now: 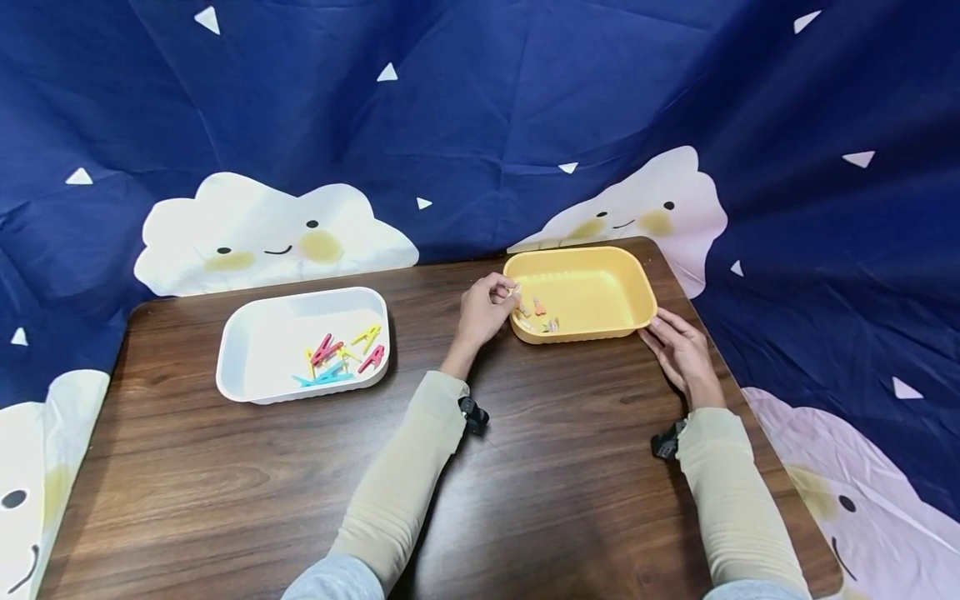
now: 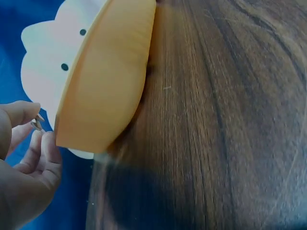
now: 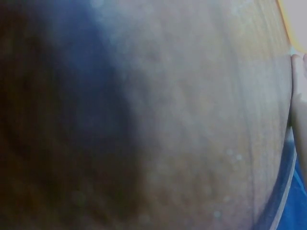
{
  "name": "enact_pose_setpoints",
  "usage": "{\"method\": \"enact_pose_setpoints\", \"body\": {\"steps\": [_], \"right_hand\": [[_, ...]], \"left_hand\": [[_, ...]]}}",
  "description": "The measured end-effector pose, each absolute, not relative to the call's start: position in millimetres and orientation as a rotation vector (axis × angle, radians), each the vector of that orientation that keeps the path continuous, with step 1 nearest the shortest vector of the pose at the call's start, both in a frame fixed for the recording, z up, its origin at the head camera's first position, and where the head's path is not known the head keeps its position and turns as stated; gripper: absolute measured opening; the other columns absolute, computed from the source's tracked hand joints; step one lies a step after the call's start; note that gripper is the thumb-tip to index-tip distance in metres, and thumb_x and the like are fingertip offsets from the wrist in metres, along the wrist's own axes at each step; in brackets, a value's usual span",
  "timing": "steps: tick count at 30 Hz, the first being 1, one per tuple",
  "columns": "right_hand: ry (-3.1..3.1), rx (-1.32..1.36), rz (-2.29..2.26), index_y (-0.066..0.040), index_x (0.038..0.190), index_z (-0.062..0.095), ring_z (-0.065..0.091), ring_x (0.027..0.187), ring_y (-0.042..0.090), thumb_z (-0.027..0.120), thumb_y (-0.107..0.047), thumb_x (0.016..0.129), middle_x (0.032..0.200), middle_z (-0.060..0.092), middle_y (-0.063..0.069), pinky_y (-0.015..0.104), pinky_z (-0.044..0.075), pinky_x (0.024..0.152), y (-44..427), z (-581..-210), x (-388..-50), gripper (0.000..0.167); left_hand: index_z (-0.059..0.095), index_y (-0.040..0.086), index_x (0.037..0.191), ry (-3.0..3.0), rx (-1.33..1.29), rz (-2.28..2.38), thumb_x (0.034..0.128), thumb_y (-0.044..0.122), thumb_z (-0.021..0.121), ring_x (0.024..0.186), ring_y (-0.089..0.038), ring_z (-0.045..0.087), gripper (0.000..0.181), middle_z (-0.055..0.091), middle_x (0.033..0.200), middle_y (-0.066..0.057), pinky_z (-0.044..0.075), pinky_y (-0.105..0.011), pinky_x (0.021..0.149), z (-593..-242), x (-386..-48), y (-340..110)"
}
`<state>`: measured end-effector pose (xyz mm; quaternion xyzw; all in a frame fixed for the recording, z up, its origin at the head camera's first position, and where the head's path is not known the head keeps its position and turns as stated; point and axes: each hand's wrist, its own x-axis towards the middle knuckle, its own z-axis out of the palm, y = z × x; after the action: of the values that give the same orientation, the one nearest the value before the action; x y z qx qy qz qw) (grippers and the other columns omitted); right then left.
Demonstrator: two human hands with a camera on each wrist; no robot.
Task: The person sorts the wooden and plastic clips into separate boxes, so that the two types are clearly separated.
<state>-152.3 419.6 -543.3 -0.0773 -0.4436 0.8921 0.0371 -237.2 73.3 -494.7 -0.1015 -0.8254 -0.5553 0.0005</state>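
In the head view, my left hand [image 1: 483, 312] is at the left rim of a yellow plastic basin [image 1: 600, 287]. Thumb and fingertips pinch a tiny pale, clip-like piece [image 2: 36, 123], partly covered by the fingers. Several similar small pieces, one of them an orange piece [image 1: 539, 307], lie inside the basin's left end. At the front right corner of the basin my right hand [image 1: 681, 350] touches the outside wall with fairly straight fingers. Only a sliver of that hand shows in the right wrist view, beside the yellow rim.
To the left, a white basin [image 1: 258, 350] holds several clothespins: red, yellow and blue, among them a red clothespin [image 1: 371, 358]. Both basins stand on a dark wooden table [image 1: 555, 467]. A blue curtain [image 1: 480, 108] with cloud prints hangs behind the table's back edge.
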Motion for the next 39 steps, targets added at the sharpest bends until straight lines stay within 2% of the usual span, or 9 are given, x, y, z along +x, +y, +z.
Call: {"method": "enact_pose_setpoints", "body": {"steps": [11,16,25,39], "right_hand": [[-1.335,-0.263,2.758,0.003,0.121,0.071,0.068,0.11,0.021,0.056,0.012,0.097,0.118,0.072,0.011,0.037,0.048,0.101,419,-541,-151,0.029],[-1.283,-0.222,2.795,0.005,0.121,0.071,0.068,0.111,0.022,0.052,0.015,0.098,0.117,0.072,0.014,0.038,0.046,0.103,419,-541,-151,0.031],[-1.299,-0.211,2.788,0.004,0.119,0.072,0.069,0.11,0.021,0.052,0.014,0.099,0.117,0.072,0.012,0.038,0.046,0.104,418,-541,-152,0.03],[-1.32,-0.22,2.779,0.005,0.122,0.07,0.067,0.114,0.021,0.054,0.014,0.098,0.12,0.071,0.013,0.038,0.047,0.103,419,-540,-151,0.031]], "left_hand": [[0.074,0.007,0.101,-2.583,-0.342,-1.79,0.0879,0.013,0.078,0.08,-0.01,0.059,0.015,0.061,0.088,-0.002,0.047,-0.018,0.072,-491,-235,86],[0.075,0.005,0.101,-2.567,-0.379,-1.8,0.0862,0.011,0.08,0.08,-0.012,0.062,0.017,0.062,0.088,-0.003,0.049,-0.018,0.071,-488,-235,91],[0.075,0.009,0.1,-2.646,-0.423,-1.709,0.0889,0.014,0.079,0.077,-0.009,0.06,0.013,0.061,0.086,0.001,0.047,-0.02,0.07,-484,-236,101],[0.074,0.008,0.105,-2.755,-0.479,-1.518,0.0874,0.016,0.08,0.082,-0.012,0.059,0.021,0.065,0.092,-0.002,0.047,-0.025,0.076,-483,-234,104]]}}
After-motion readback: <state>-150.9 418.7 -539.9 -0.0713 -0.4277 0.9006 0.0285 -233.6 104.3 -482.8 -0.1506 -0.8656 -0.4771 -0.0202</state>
